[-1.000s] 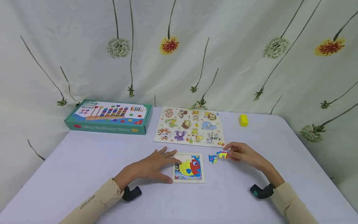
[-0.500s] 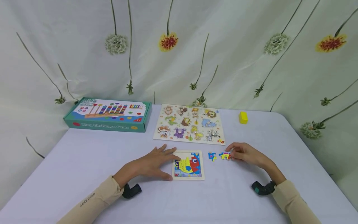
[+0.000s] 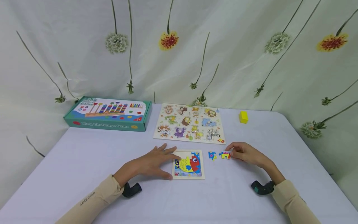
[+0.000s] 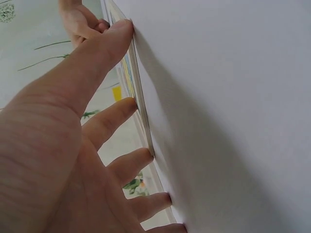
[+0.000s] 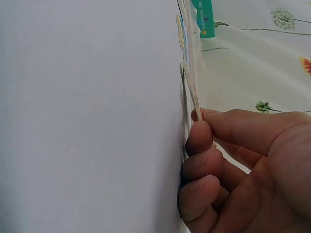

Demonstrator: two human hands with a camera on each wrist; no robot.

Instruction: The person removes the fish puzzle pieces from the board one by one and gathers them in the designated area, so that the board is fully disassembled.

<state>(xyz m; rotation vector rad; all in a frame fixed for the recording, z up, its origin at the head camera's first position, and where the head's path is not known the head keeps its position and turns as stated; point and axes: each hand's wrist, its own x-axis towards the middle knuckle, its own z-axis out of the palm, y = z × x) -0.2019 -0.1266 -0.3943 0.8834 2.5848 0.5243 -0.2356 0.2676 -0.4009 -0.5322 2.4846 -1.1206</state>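
Right hand [image 3: 244, 154] pinches a fish piece [image 3: 225, 155] beside the part-filled puzzle tray [image 3: 188, 178]

The step in hand looks like picking up or turning a loose piece for the fish picture [image 3: 193, 165]. Bare wood shows at the tray's upper left, so the next move would probably call for carrying the piece left, matching its edges to that gap and pressing it flat.

The fish piece is just right of a second loose piece [image 3: 212, 155], both well apart from the tray's right rim. Its printed face is up, its long axis runs roughly left to right, and its right end is between the thumb and fingers. In the right wrist view it slants, with the gripped end raised; whether its far end touches the table [image 3: 223, 199] is hard to tell from that angle.

The left hand [image 3: 152, 162] is spread, its thumb at the tray's near left corner and its index fingertip over the left part, as if to steady it. The tray sits nearly square to the person; the fish lies lengthwise from left to right, tail at left, red head pointing right.
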